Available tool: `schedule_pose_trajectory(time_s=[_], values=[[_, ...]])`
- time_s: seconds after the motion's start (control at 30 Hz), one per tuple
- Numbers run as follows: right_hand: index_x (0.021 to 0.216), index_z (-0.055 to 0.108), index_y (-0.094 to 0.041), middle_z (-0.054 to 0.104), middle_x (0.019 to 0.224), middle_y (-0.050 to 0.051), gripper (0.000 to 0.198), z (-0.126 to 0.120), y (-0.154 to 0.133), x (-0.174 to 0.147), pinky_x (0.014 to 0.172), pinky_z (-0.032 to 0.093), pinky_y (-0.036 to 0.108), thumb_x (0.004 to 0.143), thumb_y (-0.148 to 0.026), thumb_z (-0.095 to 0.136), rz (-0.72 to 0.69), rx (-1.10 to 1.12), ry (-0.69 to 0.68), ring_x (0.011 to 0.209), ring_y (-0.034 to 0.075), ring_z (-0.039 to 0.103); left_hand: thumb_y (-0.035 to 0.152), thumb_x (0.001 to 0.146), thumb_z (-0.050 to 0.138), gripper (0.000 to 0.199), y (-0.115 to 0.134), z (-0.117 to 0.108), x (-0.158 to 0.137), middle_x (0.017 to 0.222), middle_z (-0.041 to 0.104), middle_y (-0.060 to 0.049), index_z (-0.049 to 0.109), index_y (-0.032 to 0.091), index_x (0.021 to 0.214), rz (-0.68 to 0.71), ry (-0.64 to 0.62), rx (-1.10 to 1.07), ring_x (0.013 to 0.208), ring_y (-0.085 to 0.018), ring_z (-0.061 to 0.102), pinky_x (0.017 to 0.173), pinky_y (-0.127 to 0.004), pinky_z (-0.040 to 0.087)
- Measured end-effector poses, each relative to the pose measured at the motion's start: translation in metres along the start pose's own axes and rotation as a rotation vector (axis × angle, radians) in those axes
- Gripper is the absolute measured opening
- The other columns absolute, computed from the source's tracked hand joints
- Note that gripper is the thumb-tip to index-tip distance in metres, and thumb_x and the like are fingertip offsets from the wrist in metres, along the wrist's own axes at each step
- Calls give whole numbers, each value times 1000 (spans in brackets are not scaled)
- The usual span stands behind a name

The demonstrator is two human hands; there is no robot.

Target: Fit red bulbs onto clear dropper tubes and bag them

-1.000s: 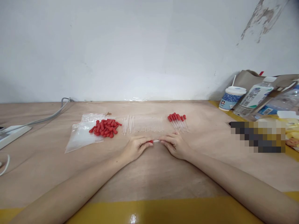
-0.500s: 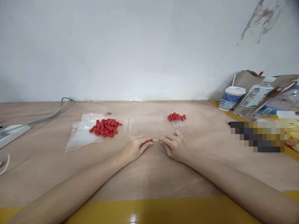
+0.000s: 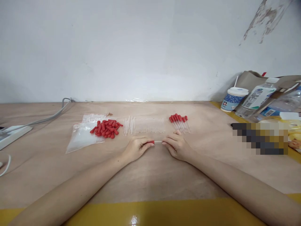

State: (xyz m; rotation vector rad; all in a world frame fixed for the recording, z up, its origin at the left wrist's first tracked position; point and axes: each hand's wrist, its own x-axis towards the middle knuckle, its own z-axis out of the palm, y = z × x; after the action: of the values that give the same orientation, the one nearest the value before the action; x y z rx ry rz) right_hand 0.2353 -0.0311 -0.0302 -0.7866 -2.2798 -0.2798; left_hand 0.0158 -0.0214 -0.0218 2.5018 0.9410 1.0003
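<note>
My left hand (image 3: 138,147) pinches a red rubber bulb (image 3: 151,142), most of it covered by the fingers. From the bulb a thin glass dropper tube (image 3: 158,142) runs right into the closed fingers of my right hand (image 3: 176,145). Behind the left hand lies a heap of red rubber bulbs (image 3: 107,128), partly on clear plastic bags (image 3: 82,139). A row of bare glass tubes (image 3: 145,125) lies behind both hands. Several droppers with red bulbs (image 3: 179,121) lie side by side just beyond the right hand.
At the back right stand a paper cup (image 3: 234,99) with a straw and a plastic bottle (image 3: 257,98). A blurred-out dark object (image 3: 258,138) lies in front of them. A grey cable (image 3: 51,116) and a white power strip (image 3: 14,136) are at the left.
My right hand has shifted very slightly to the right, and a bit more of the red bulb shows at the left fingertips. Both hands keep their hold.
</note>
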Motion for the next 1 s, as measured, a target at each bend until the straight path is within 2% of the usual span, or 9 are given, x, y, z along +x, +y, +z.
schedule_pose_trajectory(time_s=[0.13,0.33,0.6,0.7,0.83,0.93,1.0], values=[[81,60,-14,58,65,2,21,0,-2,1,66,29,30,88,-17,40,-13,18,-4,62,12,48,28,84,54,18,-1,1,-2,87,70,-1,66,19,93,-25,-49,-60,76,-13,64,70,-22,49],[79,60,-14,57,64,3,25,2,-8,2,65,28,29,89,-19,38,4,26,-43,60,11,48,30,85,52,20,-1,1,-1,83,68,-2,65,18,95,17,-91,-35,72,-13,62,67,-23,48],[75,59,-15,60,64,2,31,5,-12,6,65,29,28,91,-24,34,140,122,-148,59,11,50,28,85,52,19,-1,1,-1,84,68,-2,64,18,94,49,-68,-9,73,-13,63,67,-23,48],[75,58,-16,61,67,2,31,-2,-14,10,67,29,28,91,-25,34,163,102,-222,64,12,52,27,84,53,18,-1,1,0,82,69,-2,65,18,93,88,-38,6,71,-13,63,65,-23,48],[74,60,-16,63,75,5,25,-18,-18,16,70,29,29,88,-23,41,127,-88,-323,74,15,52,25,82,55,17,0,2,1,82,69,-3,64,17,94,128,-14,52,70,-14,62,65,-24,49],[81,63,-17,65,81,6,21,-33,-11,17,72,31,30,85,-19,43,158,-143,-334,78,16,54,24,82,54,27,0,1,-1,95,67,-6,58,18,109,86,-3,57,78,-15,63,71,-27,50],[82,65,-18,66,81,6,19,-42,4,16,72,34,29,82,-19,46,260,-96,-301,77,16,56,25,82,54,39,0,0,-2,102,65,-7,49,19,120,53,4,55,85,-17,62,75,-30,50]])
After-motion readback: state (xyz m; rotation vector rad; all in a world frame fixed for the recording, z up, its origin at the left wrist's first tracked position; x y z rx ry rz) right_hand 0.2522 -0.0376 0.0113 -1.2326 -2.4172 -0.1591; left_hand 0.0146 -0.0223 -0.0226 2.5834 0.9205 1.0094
